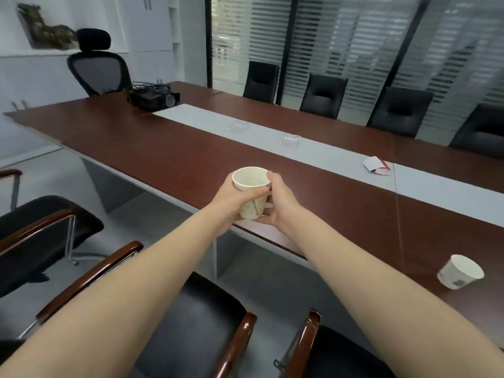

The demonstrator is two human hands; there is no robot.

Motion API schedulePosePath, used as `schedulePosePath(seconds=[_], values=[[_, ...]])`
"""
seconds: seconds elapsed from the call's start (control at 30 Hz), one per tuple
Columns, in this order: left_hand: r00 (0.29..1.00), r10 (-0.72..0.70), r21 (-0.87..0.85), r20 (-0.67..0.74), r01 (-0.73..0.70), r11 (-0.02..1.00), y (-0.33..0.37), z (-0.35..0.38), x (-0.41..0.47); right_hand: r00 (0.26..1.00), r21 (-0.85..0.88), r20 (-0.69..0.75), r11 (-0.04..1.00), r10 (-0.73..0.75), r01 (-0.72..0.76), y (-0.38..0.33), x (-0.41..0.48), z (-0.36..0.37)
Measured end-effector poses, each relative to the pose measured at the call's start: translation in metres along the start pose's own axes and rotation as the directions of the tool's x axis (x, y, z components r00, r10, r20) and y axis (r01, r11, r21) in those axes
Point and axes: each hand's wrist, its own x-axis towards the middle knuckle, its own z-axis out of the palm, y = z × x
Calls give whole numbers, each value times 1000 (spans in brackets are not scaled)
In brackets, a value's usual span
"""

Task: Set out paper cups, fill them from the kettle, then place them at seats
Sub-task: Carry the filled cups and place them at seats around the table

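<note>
You hold a cup [251,181] with both hands over the near edge of the table [163,148]. Your left hand [231,199] wraps round one side, thumb across the front. Your right hand [282,204] curls round the other side and under it. A second cup [461,271] stands on the table, well off to your right. The table is long and brown, with a pale strip [327,156] down the middle. Two clear dishes [238,126] and a folded paper [377,166] lie on the strip. A black projector [154,98] sits at the far end. Black chairs [323,95] line the far side, by a glass wall [341,36] with blinds.
</note>
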Motion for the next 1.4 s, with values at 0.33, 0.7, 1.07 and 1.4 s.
schedulePosePath(seconds=[0.33,0.7,1.07,1.4], values=[[993,34,92,111,-44,995,-40,-27,161,989,62,-145,997,-35,44,-1,167,7],[976,-51,122,211,26,992,-129,-56,268,992,-34,-124,999,-35,31,57,299,-6],[976,-99,43,196,92,995,-204,-70,303,993,-146,-100,988,-66,51,109,350,-19],[969,-119,29,216,115,993,-221,-73,311,984,-259,-116,960,-136,102,125,366,-26]])
